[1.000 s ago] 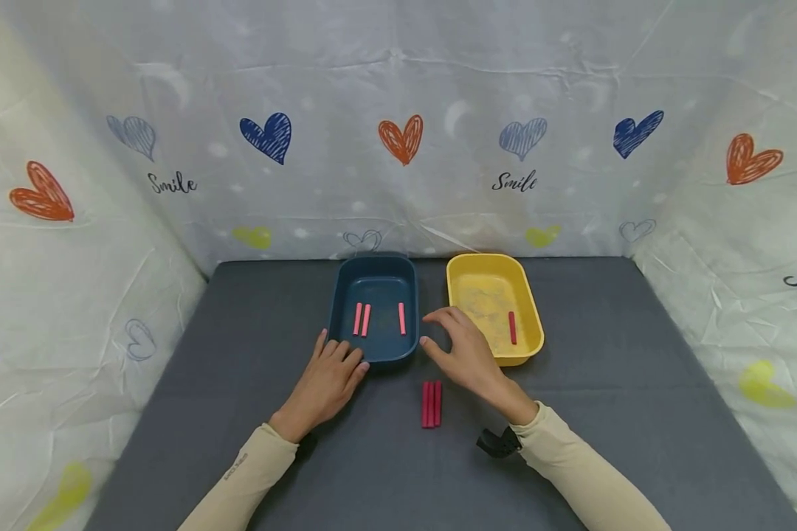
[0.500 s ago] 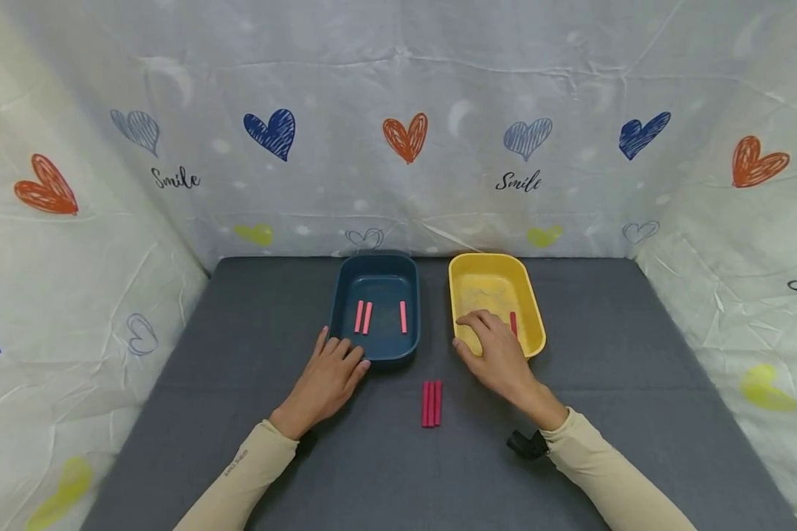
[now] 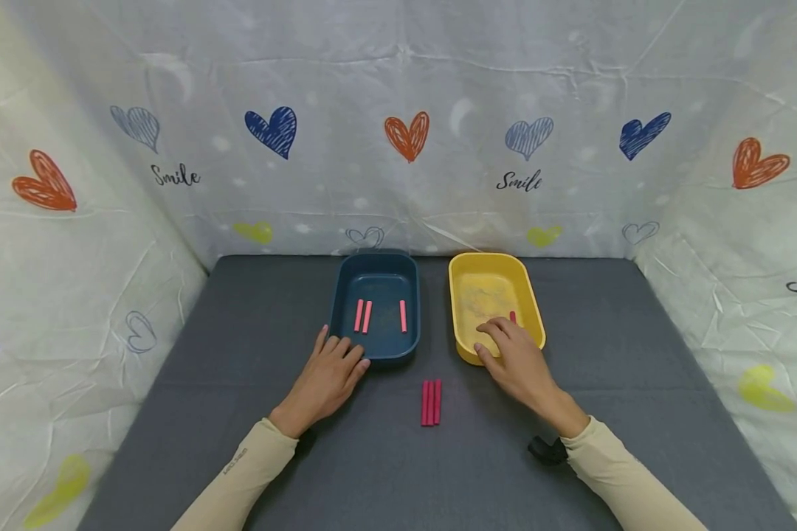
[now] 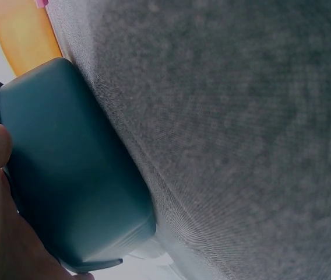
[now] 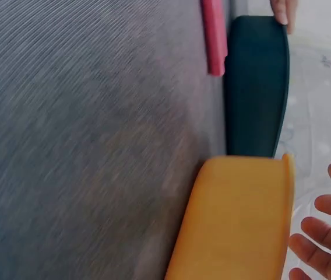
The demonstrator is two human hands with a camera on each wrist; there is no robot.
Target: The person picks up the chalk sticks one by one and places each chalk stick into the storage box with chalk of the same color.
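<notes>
My left hand [image 3: 328, 377] holds the near-left rim of the dark blue tray [image 3: 408, 350], its fingers over the edge and thumb by the front wall. Three light pink sticks [image 3: 403, 316] lie in that tray. Over the near part of the yellow tray [image 3: 461, 280] hovers my right hand [image 3: 519, 363], fingers spread and slightly bent, with nothing between them. A dark red stick [image 3: 513, 317] in the yellow tray is mostly hidden behind this hand. Three dark red sticks [image 3: 431, 403] lie side by side on the table in front of the trays.
A dark grey cloth [image 3: 372, 472] covers the table. White curtains [image 3: 332, 88] printed with hearts enclose the back and both sides. The two trays stand next to each other near the back edge, a narrow gap between them.
My right hand has moved right, from the gap between the trays to over the yellow tray, now partly covering its stick. The left hand and the sticks have stayed in place.
</notes>
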